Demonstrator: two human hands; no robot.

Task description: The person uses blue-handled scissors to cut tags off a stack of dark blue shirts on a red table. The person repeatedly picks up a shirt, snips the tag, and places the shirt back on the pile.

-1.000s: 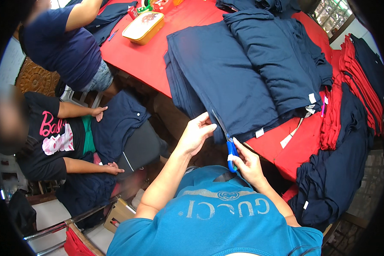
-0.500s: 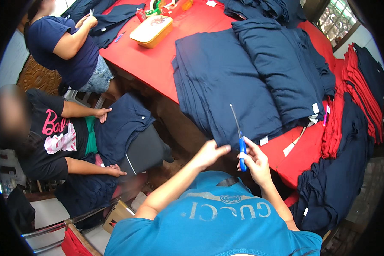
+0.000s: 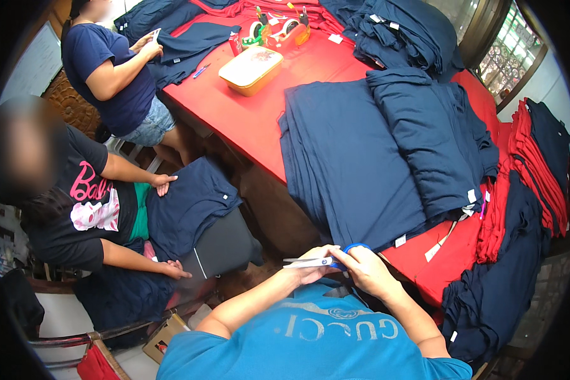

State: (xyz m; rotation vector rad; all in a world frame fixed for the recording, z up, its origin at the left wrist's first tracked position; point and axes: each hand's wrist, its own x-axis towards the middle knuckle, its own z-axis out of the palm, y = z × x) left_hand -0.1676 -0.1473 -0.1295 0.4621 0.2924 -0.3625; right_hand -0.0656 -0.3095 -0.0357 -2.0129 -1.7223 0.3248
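In front of my chest, a pair of scissors (image 3: 306, 262) with blue handles points its metal blades to the left. My right hand (image 3: 368, 271) is closed about the handles. My left hand (image 3: 311, 271) meets it there, with the blades lying across it; its fingers are partly hidden behind the scissors and the right hand. Just beyond both hands, a flat stack of navy garments (image 3: 348, 158) hangs over the edge of the red-covered table (image 3: 247, 130). A rolled navy bundle (image 3: 427, 139) lies against its right side.
To my left, a seated person (image 3: 88, 183) handles navy cloth (image 3: 190, 202); another person (image 3: 117, 76) stands behind. On the table are a yellow box (image 3: 252, 69), tape dispensers (image 3: 285, 35) and a blue pen (image 3: 201, 71). Red and navy garments (image 3: 538, 164) are piled at right.
My right hand has lowered the scissors toward my chest and turned the blades from pointing away to pointing left. My left hand has come down and joined it. The whole view has shifted.
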